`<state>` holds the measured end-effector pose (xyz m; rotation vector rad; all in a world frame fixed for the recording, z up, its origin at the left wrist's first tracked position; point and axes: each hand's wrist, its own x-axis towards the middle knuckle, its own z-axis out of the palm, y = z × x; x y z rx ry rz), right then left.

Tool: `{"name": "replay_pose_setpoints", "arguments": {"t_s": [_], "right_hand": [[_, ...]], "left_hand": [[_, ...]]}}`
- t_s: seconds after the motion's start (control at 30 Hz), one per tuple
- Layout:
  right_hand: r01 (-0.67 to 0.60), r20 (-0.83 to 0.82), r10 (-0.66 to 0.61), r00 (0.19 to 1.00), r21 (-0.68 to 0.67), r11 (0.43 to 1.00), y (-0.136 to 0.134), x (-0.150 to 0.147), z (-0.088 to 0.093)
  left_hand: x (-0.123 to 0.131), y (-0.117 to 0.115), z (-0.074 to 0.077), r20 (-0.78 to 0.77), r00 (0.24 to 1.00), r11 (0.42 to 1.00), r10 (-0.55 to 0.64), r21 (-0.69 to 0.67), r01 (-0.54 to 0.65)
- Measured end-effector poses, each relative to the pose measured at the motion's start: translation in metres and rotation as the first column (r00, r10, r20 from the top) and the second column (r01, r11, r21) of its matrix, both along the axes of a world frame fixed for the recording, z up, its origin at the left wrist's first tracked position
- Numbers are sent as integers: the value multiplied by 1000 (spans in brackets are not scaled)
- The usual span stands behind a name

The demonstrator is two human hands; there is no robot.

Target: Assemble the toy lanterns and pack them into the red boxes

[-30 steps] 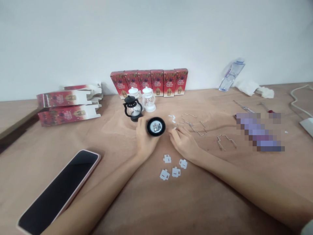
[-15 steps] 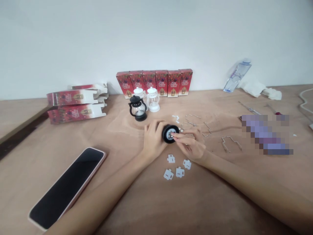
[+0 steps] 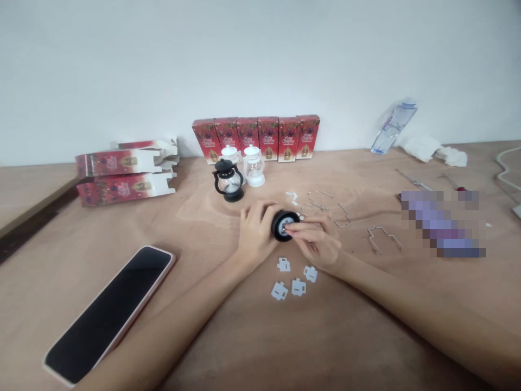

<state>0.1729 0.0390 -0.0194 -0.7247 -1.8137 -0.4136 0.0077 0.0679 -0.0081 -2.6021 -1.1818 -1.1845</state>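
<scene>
My left hand (image 3: 256, 228) is wrapped round a black round lantern base (image 3: 275, 232), its underside turned towards me. Inside the rim is a pale disc with small metal parts. My right hand (image 3: 319, 239) is closed, thumb and fingertips pinched at the middle of that disc; whatever they hold is too small to make out. Just below lie several white notched plastic pieces (image 3: 298, 287). Behind my hands stands a black lantern (image 3: 228, 182) with a clear globe, beside white lanterns (image 3: 254, 167).
Bent wire handles (image 3: 382, 239) and small white bits (image 3: 292, 196) lie to the right. Red boxes (image 3: 268, 138) line the wall; opened boxes (image 3: 118, 187) lie left. A phone (image 3: 109, 309) is near my left forearm. A bottle (image 3: 393, 127), tissues (image 3: 423, 146) and a screwdriver (image 3: 459, 187) are at right.
My right fingertips have shifted slightly on the disc, and the black base is tilted a little differently. My left hand keeps its grip. The whole view has moved slightly.
</scene>
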Motion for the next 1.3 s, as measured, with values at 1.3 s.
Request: {"name": "replay_pose_setpoints", "arguments": {"t_s": [1.3], "right_hand": [[-354, 104, 455, 884, -485, 799, -9, -5, 11]], "left_hand": [[-2, 7, 1, 217, 947, 969, 239, -117, -218]]}}
